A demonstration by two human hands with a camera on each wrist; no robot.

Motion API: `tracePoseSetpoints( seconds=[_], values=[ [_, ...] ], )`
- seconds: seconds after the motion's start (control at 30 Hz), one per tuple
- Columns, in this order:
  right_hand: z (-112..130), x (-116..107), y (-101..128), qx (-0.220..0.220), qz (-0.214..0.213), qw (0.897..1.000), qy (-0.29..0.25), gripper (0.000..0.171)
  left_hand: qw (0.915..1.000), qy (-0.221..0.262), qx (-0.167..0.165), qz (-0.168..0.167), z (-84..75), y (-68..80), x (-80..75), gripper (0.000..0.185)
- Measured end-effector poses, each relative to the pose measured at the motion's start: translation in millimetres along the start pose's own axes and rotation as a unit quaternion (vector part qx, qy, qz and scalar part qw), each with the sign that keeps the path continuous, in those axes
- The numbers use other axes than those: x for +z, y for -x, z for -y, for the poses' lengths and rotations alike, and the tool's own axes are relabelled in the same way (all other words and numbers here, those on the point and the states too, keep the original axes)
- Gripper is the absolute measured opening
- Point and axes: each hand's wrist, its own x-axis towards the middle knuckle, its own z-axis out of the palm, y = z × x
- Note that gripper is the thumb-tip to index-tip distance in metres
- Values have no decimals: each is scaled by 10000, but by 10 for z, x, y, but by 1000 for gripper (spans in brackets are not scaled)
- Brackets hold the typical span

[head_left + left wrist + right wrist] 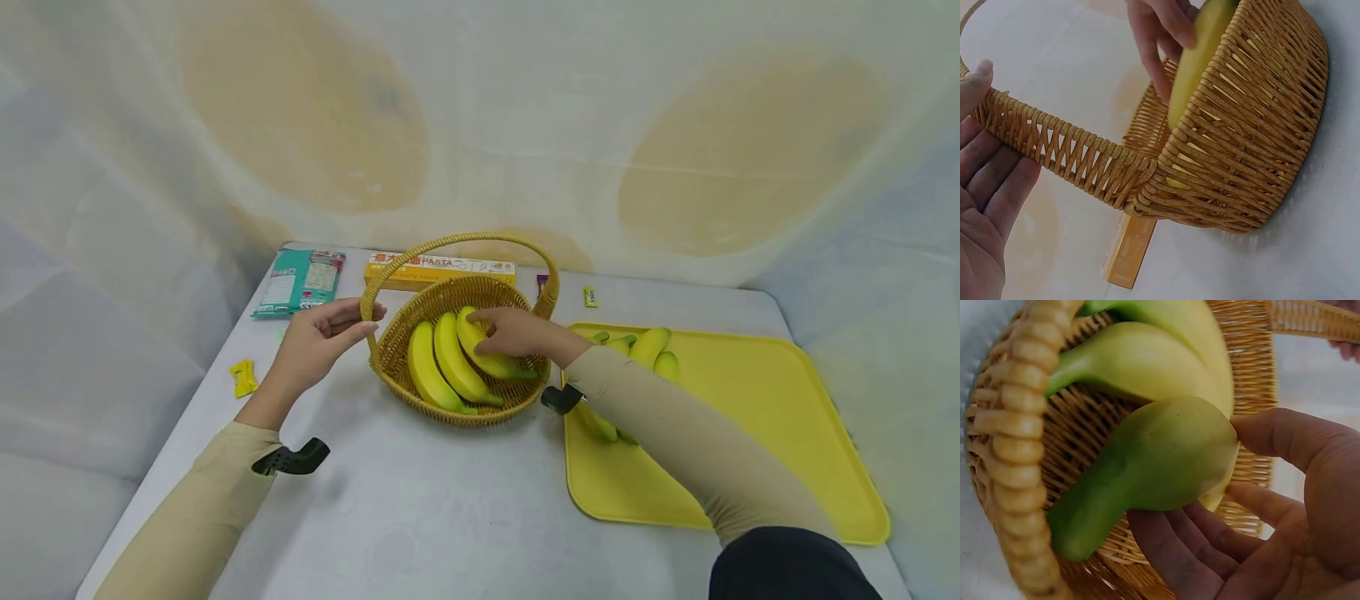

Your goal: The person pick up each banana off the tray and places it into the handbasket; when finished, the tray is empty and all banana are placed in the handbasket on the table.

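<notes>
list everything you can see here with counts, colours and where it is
wicker basket: 1, tan, arched handle, table centre
bananas in the basket: 3, yellow with green tips, side by side
bananas on the tray: a bunch, yellow-green, partly hidden by the right arm, count unclear
tray: 1, yellow, right of the basket
pasta box: 1, yellow-orange, behind the basket
packet: 1, teal and white, far left of the table
small wrapper: 1, yellow, left edge
small tag: 1, yellow-green, behind the tray
table: 1, pale grey
left hand: beige sleeve, fingers on the basket handle
right hand: beige sleeve, gripping the rightmost basket banana
</notes>
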Motion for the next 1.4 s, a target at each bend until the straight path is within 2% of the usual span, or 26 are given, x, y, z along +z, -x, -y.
tracePoseSetpoints(
  seconds=[0.17, 0.57, 0.87, 0.97, 1.2, 1.3, 1.4],
  values=[
    [28, 60, -95, 62, 132, 9995, 267, 69, 10000, -30, -13, -7, -4, 6, 2, 37],
    [102, 89, -110, 165, 187, 9983, 528, 79, 9999, -97, -60, -28, -19, 3, -19, 38],
    [14, 97, -17, 125, 75, 9993, 344, 75, 10000, 4, -60, -12, -28, 3, -7, 38],
    [-61, 104, 64, -66, -90, 9996, 260, 70, 10000, 6, -74, -19, -25, 6, -12, 38],
    [-121, 134, 441, -987, -714, 9925, 79, 53, 10000, -38, -72, -36, -20, 12, -26, 37],
    [-149, 160, 659, -1216, -1131, 9861, -14, 50, 10000, -18, -64, -43, -15, 11, -24, 37],
    [-220, 187, 899, -1214, -1533, 9806, -97, 47, 10000, -18, -68, -42, -9, 10, -20, 37]
  ],
)
